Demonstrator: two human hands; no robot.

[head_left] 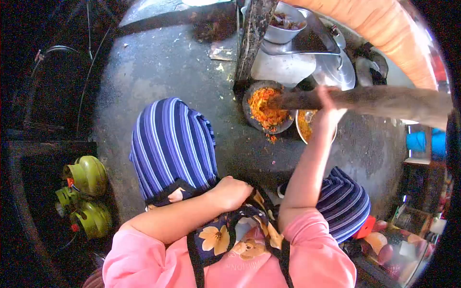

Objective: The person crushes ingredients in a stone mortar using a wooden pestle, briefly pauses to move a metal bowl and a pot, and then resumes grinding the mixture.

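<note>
Head view: the right hand (331, 104) is wrapped tight around a long wooden pestle (389, 101). Ahead of that grip, the pestle's tip sits in a stone mortar (249, 115) full of orange-red paste (265, 108). Just under the hand lies a metal bowl (301, 130) holding more orange mash. The left hand (231, 192) is curled into a fist on the lap, beside the striped knee (170, 144). Green gas cylinders (87, 194) stand well off to the left.

Post: dark wooden post (250, 43) standing on the grey concrete floor (163, 62).
Bowl: metal bowl (288, 26) with dark contents, just right of the post.
Gas bottles: two green gas bottles (86, 197), far lower left of the post.
</note>
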